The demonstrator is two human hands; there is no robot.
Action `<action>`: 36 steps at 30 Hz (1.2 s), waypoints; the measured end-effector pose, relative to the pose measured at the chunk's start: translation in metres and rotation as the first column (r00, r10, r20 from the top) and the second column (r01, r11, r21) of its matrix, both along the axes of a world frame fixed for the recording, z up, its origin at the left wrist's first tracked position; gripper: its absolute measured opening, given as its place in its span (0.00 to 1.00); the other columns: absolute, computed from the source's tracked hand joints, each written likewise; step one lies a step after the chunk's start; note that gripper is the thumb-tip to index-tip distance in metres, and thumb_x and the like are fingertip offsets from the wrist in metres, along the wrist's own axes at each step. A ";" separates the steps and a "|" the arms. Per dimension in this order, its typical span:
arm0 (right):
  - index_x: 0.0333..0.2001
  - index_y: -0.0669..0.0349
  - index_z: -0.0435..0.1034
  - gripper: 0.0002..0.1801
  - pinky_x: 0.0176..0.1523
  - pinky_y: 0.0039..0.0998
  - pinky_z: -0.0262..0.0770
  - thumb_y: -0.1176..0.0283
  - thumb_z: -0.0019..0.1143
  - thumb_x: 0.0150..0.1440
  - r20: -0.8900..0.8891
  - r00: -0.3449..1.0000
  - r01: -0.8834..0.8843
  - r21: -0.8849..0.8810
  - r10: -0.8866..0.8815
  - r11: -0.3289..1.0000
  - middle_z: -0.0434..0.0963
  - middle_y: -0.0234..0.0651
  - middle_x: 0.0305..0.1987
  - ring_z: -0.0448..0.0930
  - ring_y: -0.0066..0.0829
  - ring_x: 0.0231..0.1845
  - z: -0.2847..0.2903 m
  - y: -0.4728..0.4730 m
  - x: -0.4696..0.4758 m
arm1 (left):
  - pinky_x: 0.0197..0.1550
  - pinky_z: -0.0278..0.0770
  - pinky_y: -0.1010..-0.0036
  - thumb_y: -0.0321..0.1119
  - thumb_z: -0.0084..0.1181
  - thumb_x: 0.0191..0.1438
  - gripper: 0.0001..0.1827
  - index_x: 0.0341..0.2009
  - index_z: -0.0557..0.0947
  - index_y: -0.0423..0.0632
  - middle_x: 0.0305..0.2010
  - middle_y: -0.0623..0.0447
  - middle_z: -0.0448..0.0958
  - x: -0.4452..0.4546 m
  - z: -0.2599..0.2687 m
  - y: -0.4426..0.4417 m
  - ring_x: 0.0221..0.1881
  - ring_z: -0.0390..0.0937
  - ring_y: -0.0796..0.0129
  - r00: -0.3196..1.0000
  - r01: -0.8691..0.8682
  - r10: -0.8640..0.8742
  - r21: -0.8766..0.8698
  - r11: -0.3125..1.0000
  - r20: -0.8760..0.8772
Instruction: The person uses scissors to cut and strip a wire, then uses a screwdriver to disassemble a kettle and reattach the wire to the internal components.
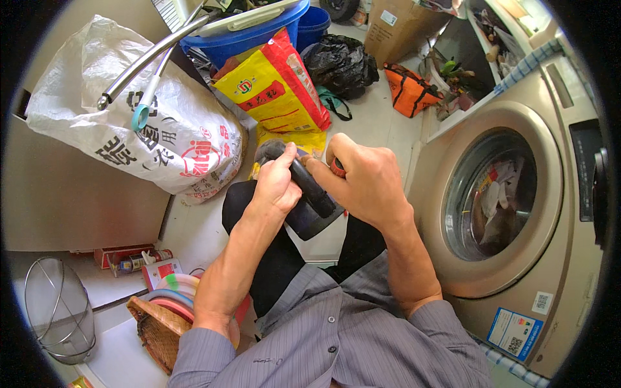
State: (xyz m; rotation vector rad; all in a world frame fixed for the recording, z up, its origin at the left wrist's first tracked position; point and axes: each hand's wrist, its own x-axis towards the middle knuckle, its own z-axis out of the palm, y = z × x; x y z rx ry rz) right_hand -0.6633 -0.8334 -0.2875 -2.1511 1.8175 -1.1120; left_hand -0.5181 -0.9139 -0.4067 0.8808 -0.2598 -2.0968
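Observation:
My left hand (279, 182) is closed around a dark object with a black handle-like bar (310, 191) and a wide flat base, held tilted above my knees; I cannot tell exactly what it is. In my right hand (366, 177) is a red and black tool handle (337, 168), gripped in the curled fingers. The thumb and fingertips of the right hand are close beside the dark object's upper part. The tool's working end is hidden behind the object and the hand.
A front-loading washing machine (429, 213) stands at right. Ahead are a yellow and red bag (276, 87), a black plastic bag (339, 63) and an orange bag (410, 89). A white woven sack (179, 140) is at left, with stacked basins and a woven basket (160, 330) lower left.

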 end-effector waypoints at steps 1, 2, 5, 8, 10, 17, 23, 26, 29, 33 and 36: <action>0.22 0.59 0.64 0.19 0.23 0.40 0.69 0.60 0.64 0.54 0.015 1.000 0.002 -0.021 -0.002 1.000 0.71 0.41 0.15 0.77 0.45 0.18 0.002 0.002 0.003 | 0.40 0.78 0.53 0.41 0.52 0.66 0.12 0.42 0.72 0.45 0.39 0.43 0.77 -0.001 0.005 0.002 0.38 0.79 0.52 1.000 -0.004 0.004 -0.009 1.000 0.014; 0.22 0.59 0.64 0.19 0.23 0.40 0.69 0.60 0.64 0.54 0.014 1.000 0.006 -0.025 -0.006 1.000 0.71 0.41 0.15 0.77 0.45 0.18 0.007 0.004 0.004 | 0.45 0.78 0.55 0.41 0.50 0.67 0.13 0.44 0.74 0.43 0.41 0.43 0.78 0.001 0.011 0.004 0.41 0.79 0.53 0.999 0.023 -0.023 -0.012 1.000 0.032; 0.21 0.59 0.64 0.20 0.22 0.38 0.68 0.60 0.65 0.54 -0.002 0.999 0.038 -0.045 -0.038 0.998 0.69 0.39 0.14 0.75 0.43 0.16 0.021 0.008 0.001 | 0.54 0.76 0.59 0.40 0.46 0.69 0.17 0.48 0.76 0.37 0.46 0.42 0.80 0.000 0.042 0.011 0.48 0.79 0.56 0.993 0.101 -0.100 -0.022 0.995 0.062; 0.20 0.60 0.64 0.23 0.21 0.35 0.66 0.58 0.69 0.51 -0.033 0.997 0.071 -0.070 -0.073 0.995 0.66 0.38 0.13 0.71 0.41 0.14 0.020 0.011 0.004 | 0.49 0.79 0.59 0.40 0.48 0.68 0.17 0.46 0.76 0.37 0.40 0.41 0.80 -0.003 0.036 0.014 0.43 0.80 0.56 0.992 0.098 -0.095 -0.027 0.995 0.088; 0.20 0.60 0.64 0.23 0.21 0.36 0.65 0.57 0.69 0.52 -0.071 0.994 0.079 -0.068 -0.084 0.995 0.65 0.37 0.12 0.71 0.41 0.13 0.014 0.014 0.009 | 0.45 0.79 0.61 0.40 0.49 0.68 0.15 0.41 0.76 0.39 0.36 0.43 0.79 0.000 0.015 0.010 0.39 0.79 0.57 0.996 0.057 -0.051 -0.081 0.995 0.075; 0.24 0.58 0.65 0.18 0.21 0.38 0.70 0.60 0.62 0.56 -0.095 0.993 0.063 -0.098 -0.072 0.993 0.71 0.38 0.13 0.76 0.41 0.15 -0.007 0.014 0.025 | 0.37 0.79 0.65 0.39 0.54 0.66 0.12 0.34 0.74 0.43 0.29 0.50 0.74 0.000 0.000 0.007 0.31 0.75 0.62 0.998 -0.003 0.004 -0.010 1.000 0.066; 0.29 0.59 0.63 0.13 0.28 0.39 0.71 0.70 0.63 0.53 -0.017 0.995 -0.098 -0.040 0.097 0.994 0.72 0.37 0.20 0.77 0.42 0.23 -0.008 0.012 0.018 | 0.28 0.75 0.67 0.40 0.57 0.63 0.12 0.34 0.75 0.45 0.25 0.51 0.74 -0.004 -0.001 0.006 0.25 0.73 0.64 0.991 -0.057 0.054 0.023 0.998 0.121; 0.29 0.61 0.62 0.14 0.35 0.41 0.71 0.71 0.62 0.53 0.010 0.968 -0.249 -0.053 0.250 0.967 0.72 0.41 0.25 0.75 0.45 0.29 -0.011 0.010 0.015 | 0.29 0.75 0.68 0.39 0.56 0.64 0.13 0.32 0.76 0.44 0.25 0.51 0.74 -0.006 -0.007 0.004 0.25 0.73 0.65 0.994 0.008 -0.008 0.002 1.000 0.108; 0.33 0.62 0.64 0.11 0.39 0.42 0.71 0.74 0.61 0.53 -0.001 0.970 -0.241 0.002 0.241 0.970 0.71 0.44 0.28 0.74 0.48 0.31 -0.003 0.008 0.015 | 0.30 0.75 0.68 0.39 0.54 0.65 0.14 0.30 0.76 0.43 0.25 0.50 0.74 -0.007 -0.007 0.002 0.26 0.73 0.64 0.993 -0.016 0.017 -0.014 1.000 0.118; 0.37 0.63 0.68 0.09 0.36 0.40 0.71 0.77 0.60 0.54 0.285 0.934 -0.185 -0.126 0.214 0.975 0.71 0.43 0.29 0.74 0.47 0.30 -0.015 0.012 0.036 | 0.30 0.74 0.69 0.37 0.52 0.67 0.14 0.30 0.75 0.41 0.26 0.50 0.74 -0.009 -0.001 0.003 0.26 0.72 0.65 0.996 -0.064 0.061 0.044 0.997 0.063; 0.34 0.62 0.69 0.07 0.32 0.37 0.70 0.76 0.62 0.54 0.285 0.942 -0.147 -0.120 0.175 0.982 0.70 0.42 0.27 0.73 0.44 0.27 -0.018 0.019 0.041 | 0.30 0.74 0.69 0.36 0.52 0.66 0.13 0.31 0.75 0.41 0.27 0.49 0.74 0.000 0.003 0.004 0.27 0.72 0.65 0.996 0.045 -0.046 0.015 0.999 0.076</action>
